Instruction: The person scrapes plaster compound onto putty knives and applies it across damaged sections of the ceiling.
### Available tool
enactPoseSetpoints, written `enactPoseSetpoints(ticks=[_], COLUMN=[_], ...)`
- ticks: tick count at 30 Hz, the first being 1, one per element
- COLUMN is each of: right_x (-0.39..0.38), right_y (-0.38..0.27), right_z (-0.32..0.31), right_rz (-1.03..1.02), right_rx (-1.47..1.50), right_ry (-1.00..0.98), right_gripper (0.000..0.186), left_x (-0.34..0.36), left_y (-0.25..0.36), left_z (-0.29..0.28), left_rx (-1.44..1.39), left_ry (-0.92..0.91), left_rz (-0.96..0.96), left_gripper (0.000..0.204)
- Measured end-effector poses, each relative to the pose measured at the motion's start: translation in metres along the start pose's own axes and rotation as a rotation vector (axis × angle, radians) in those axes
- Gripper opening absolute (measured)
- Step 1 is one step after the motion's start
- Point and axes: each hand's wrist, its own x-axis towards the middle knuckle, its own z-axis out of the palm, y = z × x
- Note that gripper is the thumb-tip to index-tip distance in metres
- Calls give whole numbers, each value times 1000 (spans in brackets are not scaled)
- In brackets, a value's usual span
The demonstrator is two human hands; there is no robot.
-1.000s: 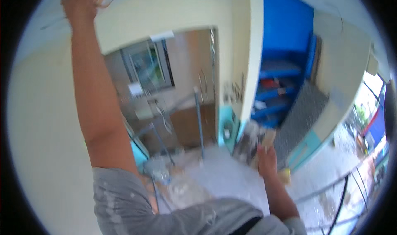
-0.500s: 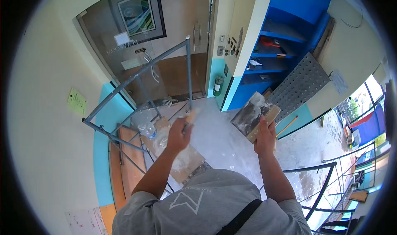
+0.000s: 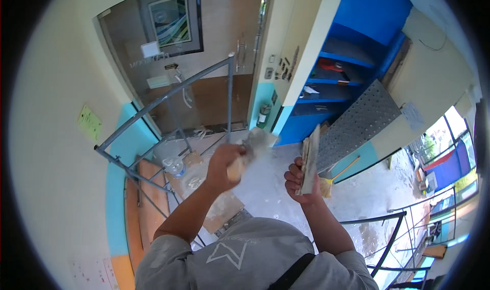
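My left hand (image 3: 222, 168) is closed round a putty knife (image 3: 261, 139). Its pale handle shows under my fist, and its whitish blade, smeared by motion, points right. To the right, my right hand (image 3: 295, 182) grips a plastering trowel (image 3: 310, 160). That trowel is tilted nearly edge-on, its flat plate upright with pale plaster along it. A gap separates the two tools. Below my left hand, a plaster-smeared board (image 3: 224, 206) lies on the scaffold, with a clear plastic bottle (image 3: 174, 166) at its far left end.
Grey scaffold rails (image 3: 168, 100) rise at the left, before a glass door (image 3: 214, 60). Blue shelves (image 3: 352, 55) stand at the far right, a perforated metal plank (image 3: 360, 119) leaning by them. A broom (image 3: 327, 187) is on the floor; more scaffold bars (image 3: 377, 219) stand right.
My right hand has moved left and turned the trowel from face-up to edge-on. The putty knife has swung so its blade points right, toward the trowel. My view has shifted slightly.
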Motion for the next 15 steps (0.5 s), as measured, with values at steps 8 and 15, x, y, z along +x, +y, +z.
enactPoseSetpoints(ticks=[8,15], right_x=[28,11], right_y=[24,20], right_z=[-3,-59], right_rz=[-60,379], right_rx=[-220,49], right_ry=[189,-160], right_gripper=[53,44], left_x=[18,67], left_y=[45,-11], left_z=[28,1], left_rx=[-21,99], left_ry=[-324,-97], left_rz=[471,231], left_gripper=[34,34])
